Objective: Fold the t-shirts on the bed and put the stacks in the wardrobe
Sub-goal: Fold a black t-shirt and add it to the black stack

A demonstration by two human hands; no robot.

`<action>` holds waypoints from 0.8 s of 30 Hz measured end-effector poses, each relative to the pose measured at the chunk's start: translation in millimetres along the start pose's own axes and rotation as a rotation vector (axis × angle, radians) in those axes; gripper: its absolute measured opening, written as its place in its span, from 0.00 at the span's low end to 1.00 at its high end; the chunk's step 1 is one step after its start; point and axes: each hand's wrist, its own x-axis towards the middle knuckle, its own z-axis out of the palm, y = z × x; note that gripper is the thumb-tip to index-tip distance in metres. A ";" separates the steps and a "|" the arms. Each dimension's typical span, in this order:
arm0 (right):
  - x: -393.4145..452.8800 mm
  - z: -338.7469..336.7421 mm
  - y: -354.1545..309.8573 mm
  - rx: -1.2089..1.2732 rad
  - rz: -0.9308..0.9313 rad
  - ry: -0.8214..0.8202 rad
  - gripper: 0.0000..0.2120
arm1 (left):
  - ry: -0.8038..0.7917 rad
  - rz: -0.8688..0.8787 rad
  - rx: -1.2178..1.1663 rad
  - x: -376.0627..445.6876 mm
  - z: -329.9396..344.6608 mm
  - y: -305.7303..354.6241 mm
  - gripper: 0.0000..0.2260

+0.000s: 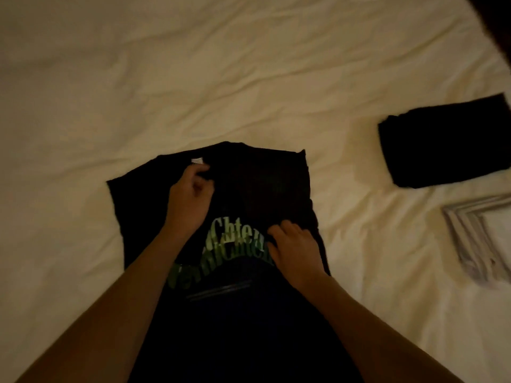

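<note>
Your left hand (190, 199) pinches the t-shirt (257, 186) by its far collar, right hand (294, 248) gripping mid-body, its long axis running bedward from you.

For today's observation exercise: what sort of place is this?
Probably a bedroom: a rumpled cream bed sheet fills the view, with a black t-shirt being folded and a folded dark stack beside it.

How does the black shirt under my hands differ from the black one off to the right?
The shirt under the hands lies partly spread, with green lettering showing; the right shirt is a compact folded rectangle showing no print. The left hand and right hand hold the first; nothing touches the second. Both are black, on the bed.
</note>
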 end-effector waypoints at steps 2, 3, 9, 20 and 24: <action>-4.4 11.5 -6.9 -0.063 -0.008 -0.132 0.13 | 0.144 -0.029 0.132 -33.1 -17.9 -45.0 0.17; -3.2 13.2 -11.0 -0.073 -0.004 -0.156 0.15 | 0.148 -0.038 0.194 -48.0 -21.7 -63.4 0.21; 29.9 12.6 -25.2 -0.188 0.090 -0.175 0.23 | -0.020 -0.077 0.486 -73.7 0.5 -105.8 0.41; 32.9 13.7 -56.4 -0.048 -0.031 -0.274 0.09 | -0.124 0.082 0.519 -70.4 1.4 -102.3 0.27; 24.2 12.2 -61.8 0.052 0.001 -0.431 0.16 | -0.071 0.097 0.442 -69.2 8.1 -95.5 0.26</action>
